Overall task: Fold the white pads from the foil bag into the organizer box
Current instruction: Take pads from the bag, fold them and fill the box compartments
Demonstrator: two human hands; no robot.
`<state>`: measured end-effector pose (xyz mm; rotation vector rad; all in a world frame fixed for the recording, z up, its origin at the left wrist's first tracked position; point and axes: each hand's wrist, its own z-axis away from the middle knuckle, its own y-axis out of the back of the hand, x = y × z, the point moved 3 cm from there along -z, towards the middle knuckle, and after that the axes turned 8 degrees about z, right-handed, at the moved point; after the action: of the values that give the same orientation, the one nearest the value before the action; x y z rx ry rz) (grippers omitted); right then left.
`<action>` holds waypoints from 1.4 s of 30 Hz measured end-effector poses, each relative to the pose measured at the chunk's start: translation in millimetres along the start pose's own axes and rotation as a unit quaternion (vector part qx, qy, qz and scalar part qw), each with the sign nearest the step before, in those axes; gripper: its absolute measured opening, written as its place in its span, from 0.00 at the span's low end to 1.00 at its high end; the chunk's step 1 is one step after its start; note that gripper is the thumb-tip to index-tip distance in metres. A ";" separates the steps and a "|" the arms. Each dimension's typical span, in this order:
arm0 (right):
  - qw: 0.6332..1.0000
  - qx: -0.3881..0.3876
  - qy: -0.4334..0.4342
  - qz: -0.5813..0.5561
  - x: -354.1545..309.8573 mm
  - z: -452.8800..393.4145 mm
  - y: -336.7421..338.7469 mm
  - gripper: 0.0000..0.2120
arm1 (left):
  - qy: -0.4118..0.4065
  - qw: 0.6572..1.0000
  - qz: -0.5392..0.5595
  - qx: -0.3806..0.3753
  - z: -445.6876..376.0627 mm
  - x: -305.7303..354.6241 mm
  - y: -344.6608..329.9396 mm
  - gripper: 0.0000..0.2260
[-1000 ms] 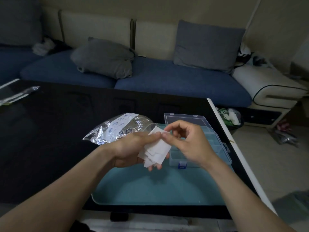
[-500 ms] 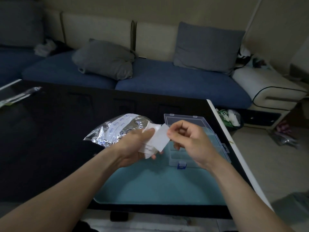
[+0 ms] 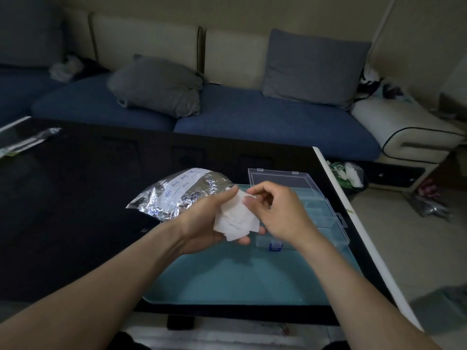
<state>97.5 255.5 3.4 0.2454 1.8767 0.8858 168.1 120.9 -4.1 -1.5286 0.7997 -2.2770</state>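
My left hand point(image 3: 202, 222) holds a small stack of white pads point(image 3: 236, 219) above the teal mat point(image 3: 232, 279), thumb on top, fingers underneath. My right hand point(image 3: 275, 214) pinches the upper corner of the top pad between thumb and forefinger. The crumpled foil bag point(image 3: 177, 193) lies on the black table just behind my left hand. The clear organizer box point(image 3: 321, 215) stands open on the mat behind my right hand, its lid point(image 3: 278, 178) tilted back. My right hand hides part of its compartments.
The black table point(image 3: 75, 198) ends in a white edge point(image 3: 353, 223) on the right. A clear plastic wrapper point(image 3: 27, 141) lies at the far left. A blue sofa with grey cushions point(image 3: 156, 87) stands behind the table. Bags lie on the floor at the right.
The pad that my right hand had lifted up and away half a second ago is back down on the stack. Both hands have come closer together.
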 end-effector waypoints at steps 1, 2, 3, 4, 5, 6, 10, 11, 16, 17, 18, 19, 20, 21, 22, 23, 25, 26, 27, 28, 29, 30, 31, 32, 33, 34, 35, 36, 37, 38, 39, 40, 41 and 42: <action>1.000 0.002 0.000 0.004 -0.4 -0.1 0.5 0.03 | -0.002 1.000 -0.001 -0.010 1.1 0.4 0.1 0.17; 1.000 0.009 0.001 0.013 -1.2 -0.1 1.5 0.03 | -0.014 1.000 -0.012 -0.018 1.1 0.6 1.5 0.15; 0.999 0.019 0.004 0.028 -1.9 0.0 2.5 0.03 | -0.028 0.999 -0.029 -0.029 0.9 -0.1 2.6 0.14; 0.998 0.027 0.009 0.048 -3.0 0.1 3.5 0.04 | -0.042 0.997 -0.046 -0.038 0.2 -1.1 4.4 0.14; 0.997 0.033 0.018 0.067 -4.5 -0.2 4.1 0.04 | -0.052 0.996 -0.063 -0.043 -0.6 -2.3 6.5 0.15; 0.996 0.034 0.032 0.079 -6.9 -0.5 5.4 0.04 | -0.057 0.994 -0.082 -0.043 -0.6 -2.9 7.7 0.15; 0.989 0.002 0.104 0.105 -18.5 -0.3 8.2 0.07 | -0.067 0.986 -0.148 -0.031 -0.5 -4.8 5.9 0.09; 0.989 -0.015 0.106 0.106 -19.3 -0.1 7.1 0.07 | -0.068 0.985 -0.157 -0.022 -1.1 -5.7 6.6 0.09; 0.993 -0.060 0.057 0.079 -11.1 0.5 2.1 0.11 | -0.069 0.973 -0.217 -0.033 -1.8 -9.5 7.1 0.10; 0.995 -0.051 0.053 0.064 -10.3 0.0 4.2 0.10 | -0.068 0.972 -0.222 -0.046 -0.7 -9.3 5.3 0.10; 0.996 -0.042 0.053 0.055 -9.5 -0.5 6.4 0.09 | -0.065 0.971 -0.222 -0.058 0.3 -8.4 3.9 0.10; 0.997 -0.036 0.054 0.048 -8.9 -0.7 8.0 0.09 | -0.063 0.971 -0.221 -0.066 1.2 -7.3 3.1 0.11; 0.997 -0.034 0.056 0.040 -8.5 -0.3 8.8 0.10 | -0.060 0.971 -0.223 -0.068 1.5 -6.2 3.5 0.11; 0.997 -0.034 0.059 0.031 -8.4 0.1 9.2 0.10 | -0.058 0.969 -0.232 -0.067 1.7 -5.3 4.5 0.10; 0.997 -0.033 0.063 0.019 -8.6 0.6 9.9 0.10 | -0.058 0.966 -0.243 -0.062 2.1 -4.4 5.3 0.09; 0.997 -0.029 0.065 0.007 -8.3 0.5 11.3 0.10 | -0.056 0.965 -0.250 -0.052 1.7 -4.5 6.8 0.08; 0.998 -0.002 0.063 -0.026 -7.4 -1.0 18.2 0.09 | -0.057 0.967 -0.248 -0.028 1.3 -4.5 7.8 0.10; 0.997 0.014 0.056 -0.052 -6.2 -1.8 23.1 0.09 | -0.060 0.968 -0.243 -0.013 0.4 -4.8 9.1 0.11; 0.994 0.024 0.045 -0.092 -5.0 -2.4 28.1 0.09 | -0.065 0.969 -0.240 0.002 -0.5 -4.7 10.6 0.11; 0.989 0.022 0.029 -0.142 -2.7 -2.5 32.4 0.11 | -0.068 0.968 -0.240 0.014 -1.4 -4.3 12.4 0.11; 0.981 0.002 0.009 -0.192 0.8 -1.9 35.6 0.14 | -0.069 0.968 -0.240 0.021 -2.2 -4.3 13.8 0.10; 0.974 -0.032 -0.012 -0.225 4.4 -0.6 37.3 0.18 | -0.068 0.968 -0.241 0.024 -3.0 -4.4 14.9 0.09; 0.969 -0.075 -0.030 -0.232 7.9 1.0 37.2 0.21 | -0.067 0.967 -0.244 0.024 -3.6 -4.6 15.5 0.09; 0.968 -0.117 -0.043 -0.217 10.8 2.7 35.7 0.25 | -0.067 0.966 -0.250 0.021 -3.3 -4.8 14.4 0.08; 0.969 -0.150 -0.051 -0.189 12.4 3.8 33.5 0.26 | -0.069 0.964 -0.254 0.019 -3.5 -5.2 13.6 0.08; 0.971 -0.168 -0.054 -0.159 13.6 5.0 31.7 0.27 | -0.071 0.965 -0.253 0.017 -3.8 -5.8 12.0 0.08; 0.975 -0.173 -0.055 -0.129 13.0 5.0 29.8 0.26 | -0.074 0.967 -0.243 0.016 -4.0 -5.7 10.9 0.07; 0.979 -0.168 -0.056 -0.101 11.9 4.6 28.2 0.25 | -0.071 0.971 -0.229 0.013 -4.2 -5.8 10.2 0.06; 0.983 -0.160 -0.057 -0.077 10.6 4.1 27.1 0.23 | -0.064 0.975 -0.211 0.007 -4.6 -6.5 8.5 0.08; 0.986 -0.148 -0.057 -0.057 9.9 3.0 25.7 0.22 | -0.053 0.980 -0.192 0.005 -5.0 -7.5 6.9 0.10; 0.988 -0.134 -0.058 -0.042 10.1 1.5 24.5 0.22 | -0.044 0.984 -0.171 0.004 -6.4 -8.7 5.6 0.13; 0.991 -0.119 -0.059 -0.032 11.0 -0.1 23.5 0.22 | -0.040 0.988 -0.151 0.006 -7.4 -9.9 3.9 0.14; 0.992 -0.109 -0.057 -0.026 13.5 -2.1 21.6 0.21 | -0.040 0.990 -0.132 0.013 -8.6 -11.2 3.2 0.15; 0.992 -0.107 -0.057 -0.015 17.2 -3.8 18.8 0.20 | -0.044 0.992 -0.115 0.022 -9.3 -11.9 2.4 0.16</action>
<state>82.2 276.1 4.8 0.1322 1.6614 1.0228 164.1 127.8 -17.3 -1.7686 0.5707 -2.3463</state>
